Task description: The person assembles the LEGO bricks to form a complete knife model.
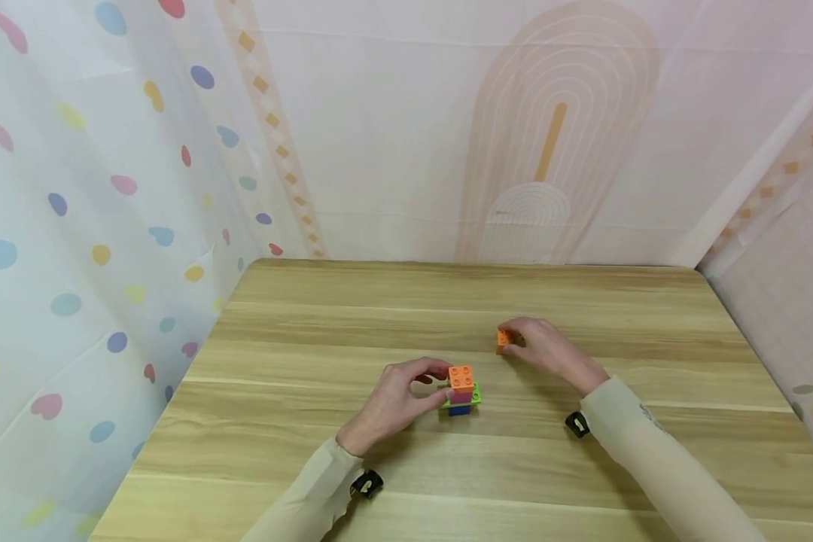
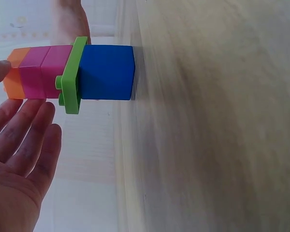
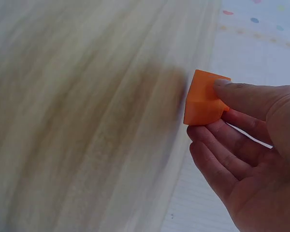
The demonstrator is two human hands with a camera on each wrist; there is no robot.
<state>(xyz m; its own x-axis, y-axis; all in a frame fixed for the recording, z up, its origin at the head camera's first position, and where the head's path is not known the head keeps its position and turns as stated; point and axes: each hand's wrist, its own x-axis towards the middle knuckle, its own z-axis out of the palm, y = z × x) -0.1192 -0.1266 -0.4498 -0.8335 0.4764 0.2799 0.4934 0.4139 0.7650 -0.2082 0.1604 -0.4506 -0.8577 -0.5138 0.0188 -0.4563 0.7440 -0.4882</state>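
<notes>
A stack of toy building bricks stands upright on the table: a blue brick (image 2: 108, 72) at the bottom, a flat green plate (image 2: 73, 77), pink bricks (image 2: 44, 72) and an orange brick (image 1: 461, 378) on top. My left hand (image 1: 400, 395) holds this stack near its top, thumb on one side and fingertips on the other. Farther back and to the right, my right hand (image 1: 545, 350) pinches a second orange brick (image 3: 203, 99) between thumb and fingers. In the right wrist view that brick is close over the tabletop, its studs mostly hidden by the hand.
The wood-grain table (image 1: 298, 361) has its far edge against a hanging cloth with a pale arch pattern (image 1: 562, 150). A spotted cloth (image 1: 95, 263) hangs along the left side. Black wrist straps (image 1: 367, 484) sit at both cuffs.
</notes>
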